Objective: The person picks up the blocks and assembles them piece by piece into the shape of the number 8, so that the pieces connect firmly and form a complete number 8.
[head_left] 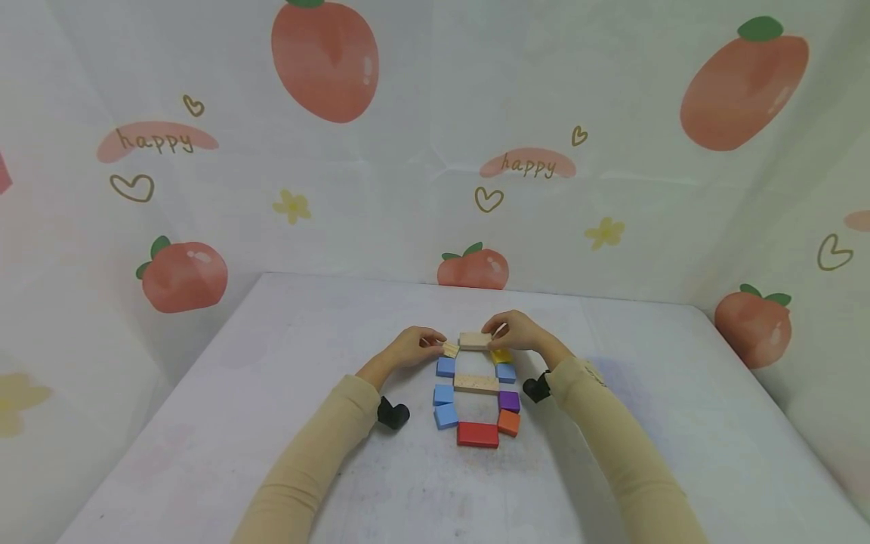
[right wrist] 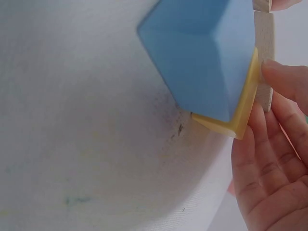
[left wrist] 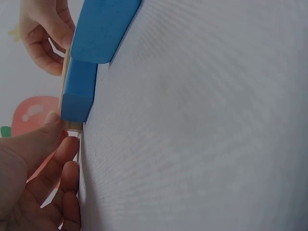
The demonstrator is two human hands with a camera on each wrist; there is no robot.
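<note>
My left hand point(head_left: 413, 347) pinches a small light wooden block point(head_left: 450, 350) at the upper left corner of a block outline. In the left wrist view, the thumb point(left wrist: 50, 120) is on that block's end, with the fingers beside it. At the top of the outline lies a longer plain wooden block point(head_left: 473, 341); my right hand point(head_left: 518, 331) holds its right end between thumb and fingers. Just under the right fingers sits a yellow block point(head_left: 501, 356), which in the right wrist view borders a blue block point(right wrist: 197, 57).
Blue blocks point(head_left: 444, 394) line the left side. A speckled wooden block point(head_left: 476, 384) crosses the middle. On the right are another blue block point(head_left: 506, 372), a purple block point(head_left: 509, 401) and an orange block point(head_left: 508, 422). A red block point(head_left: 478, 434) lies nearest on the white table point(head_left: 204, 453).
</note>
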